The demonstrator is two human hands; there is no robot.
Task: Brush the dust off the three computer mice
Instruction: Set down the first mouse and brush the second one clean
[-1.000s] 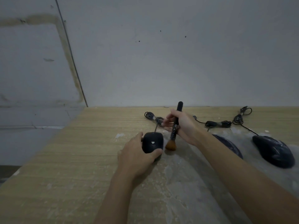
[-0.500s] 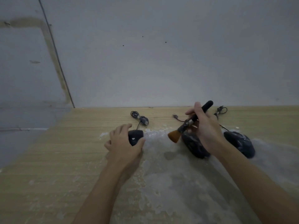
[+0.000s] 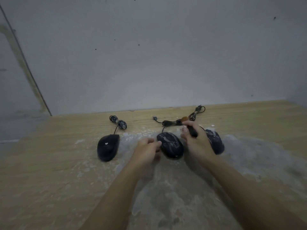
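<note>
3 black mice lie in a row near the counter's (image 3: pixel 49 163) back edge; the middle mouse (image 3: pixel 170 145) sits between both hands. The left hand (image 3: pixel 146 151) is loosely curled, fingertips touching its left side. The right hand (image 3: pixel 197 143) is closed around a brush (image 3: pixel 188 125), bristles pointing away, partly hiding the right mouse (image 3: pixel 215 141); the left mouse (image 3: pixel 108 146) lies apart.

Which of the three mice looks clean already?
The left mouse: its shell is plain black apart from one small white mark. The middle mouse and right mouse are streaked with pale dust.
</note>
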